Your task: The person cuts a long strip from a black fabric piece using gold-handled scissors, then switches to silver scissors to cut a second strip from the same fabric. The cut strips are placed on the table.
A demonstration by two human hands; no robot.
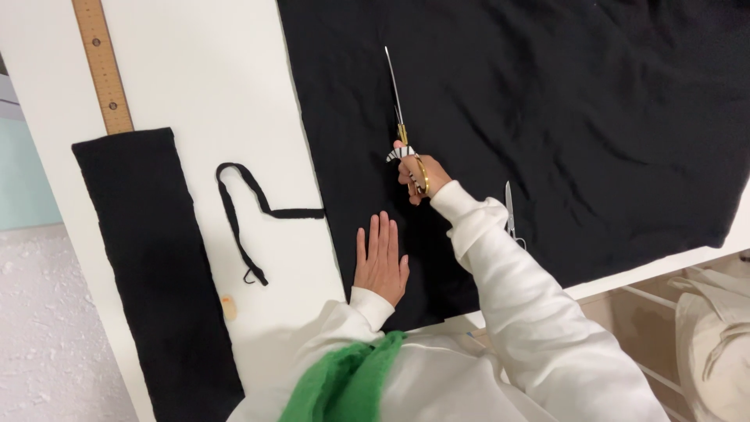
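Gold-handled long-bladed scissors (402, 117) sit gripped in the right hand (419, 178), fingers closed through the loops, blades pointing away over the large sheet of black fabric (547, 117). Just beside, the left hand (381, 262) lies flat and open, holding nothing, pressing the cloth near its edge. Keeping that palm firm should hold the fabric steady. On the white table (211, 86) lie a thin black strip (250, 211), a folded black piece (152, 258) and a wooden ruler (102, 66).
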